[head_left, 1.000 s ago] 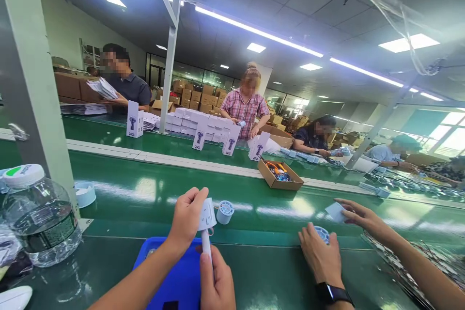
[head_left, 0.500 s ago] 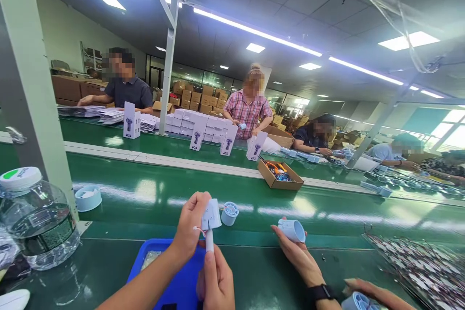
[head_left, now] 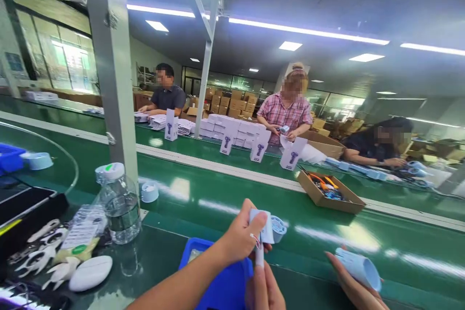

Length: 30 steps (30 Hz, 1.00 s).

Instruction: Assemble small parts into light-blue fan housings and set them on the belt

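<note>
My left hand (head_left: 238, 240) pinches a small white plastic piece (head_left: 262, 226) with thin red wires at its base. Just below it, my right hand (head_left: 264, 291) grips a thin white rod (head_left: 259, 255) that points up into that piece. Both hands hover over a blue tray (head_left: 214, 278) at the near edge of the green bench. A pale blue ring part (head_left: 279, 228) lies on the conveyor belt (head_left: 218, 193) right behind the white piece.
A co-worker's hand (head_left: 350, 286) at lower right holds a pale blue tube (head_left: 358, 268). A water bottle (head_left: 119, 206), a grey post (head_left: 111, 82) and white plastic shells (head_left: 54, 261) stand at left. An open cardboard box (head_left: 331, 193) sits across the belt, where several people work.
My view has swung to the left, showing more of the left bench. My hands keep the white piece and rod together. The co-worker's hand has shifted to the lower right with a blue tube.
</note>
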Tool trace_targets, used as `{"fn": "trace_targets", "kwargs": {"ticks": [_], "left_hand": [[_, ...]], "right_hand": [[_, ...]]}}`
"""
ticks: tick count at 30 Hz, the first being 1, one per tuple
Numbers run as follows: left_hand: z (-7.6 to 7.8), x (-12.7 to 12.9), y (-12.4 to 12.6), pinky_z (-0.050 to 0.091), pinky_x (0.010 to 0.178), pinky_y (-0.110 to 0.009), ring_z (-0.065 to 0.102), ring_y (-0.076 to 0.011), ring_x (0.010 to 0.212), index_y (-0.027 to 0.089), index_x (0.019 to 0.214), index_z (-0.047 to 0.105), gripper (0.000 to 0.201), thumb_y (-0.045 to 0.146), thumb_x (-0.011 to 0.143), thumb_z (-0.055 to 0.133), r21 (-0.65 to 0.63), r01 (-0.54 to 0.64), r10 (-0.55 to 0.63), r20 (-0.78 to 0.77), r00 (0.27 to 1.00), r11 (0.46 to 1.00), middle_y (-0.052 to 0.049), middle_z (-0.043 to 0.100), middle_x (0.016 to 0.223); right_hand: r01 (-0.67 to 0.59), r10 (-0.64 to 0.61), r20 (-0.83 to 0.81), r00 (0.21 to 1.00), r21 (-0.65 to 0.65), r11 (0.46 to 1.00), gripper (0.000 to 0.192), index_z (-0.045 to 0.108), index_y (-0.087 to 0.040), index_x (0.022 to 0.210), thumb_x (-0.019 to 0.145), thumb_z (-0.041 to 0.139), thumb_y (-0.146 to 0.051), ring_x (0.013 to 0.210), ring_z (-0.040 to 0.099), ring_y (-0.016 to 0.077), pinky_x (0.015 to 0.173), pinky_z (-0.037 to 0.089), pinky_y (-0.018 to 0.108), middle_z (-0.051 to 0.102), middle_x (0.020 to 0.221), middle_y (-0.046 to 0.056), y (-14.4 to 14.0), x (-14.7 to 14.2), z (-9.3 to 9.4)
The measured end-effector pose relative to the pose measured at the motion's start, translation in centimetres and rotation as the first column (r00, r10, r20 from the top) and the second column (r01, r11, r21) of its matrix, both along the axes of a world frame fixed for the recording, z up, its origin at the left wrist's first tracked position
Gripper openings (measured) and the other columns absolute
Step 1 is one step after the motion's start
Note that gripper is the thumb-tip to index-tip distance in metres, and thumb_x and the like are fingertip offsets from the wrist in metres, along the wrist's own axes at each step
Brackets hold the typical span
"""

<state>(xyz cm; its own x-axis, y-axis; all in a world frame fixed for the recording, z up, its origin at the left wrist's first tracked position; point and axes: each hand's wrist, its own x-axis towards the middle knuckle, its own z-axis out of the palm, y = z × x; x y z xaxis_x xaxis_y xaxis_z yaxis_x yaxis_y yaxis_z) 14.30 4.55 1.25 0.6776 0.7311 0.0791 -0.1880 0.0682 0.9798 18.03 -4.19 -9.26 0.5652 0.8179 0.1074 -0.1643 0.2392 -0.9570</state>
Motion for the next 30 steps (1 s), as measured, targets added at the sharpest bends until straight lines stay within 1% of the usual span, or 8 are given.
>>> {"fn": "trace_targets", "kwargs": {"ticks": [4,6,8,11,14,20,25,30], "left_hand": [[1.4,-2.2,2.7,0.038,0.041,-0.018,0.060,-0.0134,0.049,0.021,0.085,0.040,0.049,0.059,0.066,0.065,0.012,0.030,-0.030,0.082,0.996,0.999,0.004,0.055,0.060],[1.7,-3.8,4.8,0.045,0.045,-0.024,0.063,-0.0167,0.053,0.020,0.084,0.042,0.045,0.055,0.066,0.066,0.000,-0.055,0.055,0.104,0.993,0.998,0.003,0.057,0.064],[1.2,-5.5,7.1,0.046,0.045,-0.027,0.062,-0.0181,0.051,0.021,0.079,0.039,0.041,0.054,0.070,0.061,0.085,-0.187,0.188,-0.002,0.982,0.979,0.003,0.055,0.060],[-0.8,-7.4,9.9,0.043,0.046,-0.026,0.060,-0.0185,0.055,0.022,0.088,0.038,0.047,0.053,0.065,0.065,0.435,-0.398,0.540,-0.273,0.797,0.808,0.002,0.055,0.065],[-3.1,-8.5,11.3,0.045,0.060,-0.032,0.060,-0.0234,0.068,0.020,0.102,0.043,0.056,0.050,0.062,0.068,0.683,-0.155,0.631,-0.530,0.567,0.714,-0.002,0.056,0.075],[-5.6,-8.1,11.8,0.039,0.090,-0.041,0.044,-0.0339,0.113,0.027,0.110,0.059,0.050,0.040,0.062,0.068,0.662,0.020,0.568,-0.657,0.496,0.749,-0.011,0.051,0.113],[-5.8,-8.2,12.5,0.037,0.094,-0.038,0.049,-0.0292,0.110,0.025,0.110,0.064,0.040,0.046,0.078,0.051,0.624,0.029,0.539,-0.695,0.476,0.781,-0.010,0.058,0.109],[-5.3,-9.1,13.2,0.043,0.079,-0.030,0.059,-0.0235,0.092,0.022,0.098,0.068,0.029,0.035,0.081,0.048,0.620,-0.037,0.567,-0.690,0.450,0.784,-0.008,0.067,0.097]], "right_hand": [[0.071,-0.066,0.133,0.989,-0.032,0.997,0.051,0.067,-0.017,0.104,0.075,0.060,-0.058,0.064,0.059,0.0163,0.054,0.045,0.022,0.065,0.071,0.003,-0.5,-0.2,0.7],[0.044,-0.032,0.230,0.973,-0.049,0.998,0.051,0.063,-0.019,0.112,0.077,0.059,-0.056,0.070,0.059,0.0172,0.061,0.046,0.023,0.066,0.080,0.003,-1.0,-0.2,1.5],[-0.048,0.078,0.288,0.954,-0.110,0.993,0.050,0.057,-0.019,0.119,0.082,0.052,-0.052,0.055,0.051,0.0141,0.052,0.041,0.023,0.059,0.065,-0.001,-1.3,-0.2,2.0],[-0.146,0.200,0.357,0.912,-0.173,0.974,0.036,0.056,-0.019,0.107,0.086,0.048,-0.047,0.049,0.039,0.0112,0.047,0.034,0.022,0.046,0.057,-0.005,-1.5,-0.2,2.5],[-0.149,0.216,0.383,0.898,-0.198,0.969,0.023,0.054,-0.020,0.085,0.083,0.054,-0.042,0.052,0.040,0.0101,0.049,0.035,0.020,0.043,0.059,-0.005,-1.5,-0.4,2.8],[-0.199,0.259,0.351,0.900,-0.197,0.960,0.026,0.055,-0.020,0.091,0.082,0.057,-0.044,0.069,0.056,0.0151,0.065,0.047,0.027,0.058,0.080,0.002,-1.3,-0.9,2.5],[-0.227,0.293,0.374,0.880,-0.211,0.951,0.028,0.056,-0.019,0.097,0.086,0.053,-0.044,0.074,0.059,0.0170,0.070,0.050,0.032,0.062,0.091,0.006,-1.0,-0.9,1.9],[-0.228,0.291,0.366,0.884,-0.206,0.952,0.027,0.055,-0.019,0.098,0.087,0.050,-0.044,0.074,0.060,0.0169,0.069,0.050,0.031,0.061,0.087,0.004,-0.9,-0.9,2.0]]}}
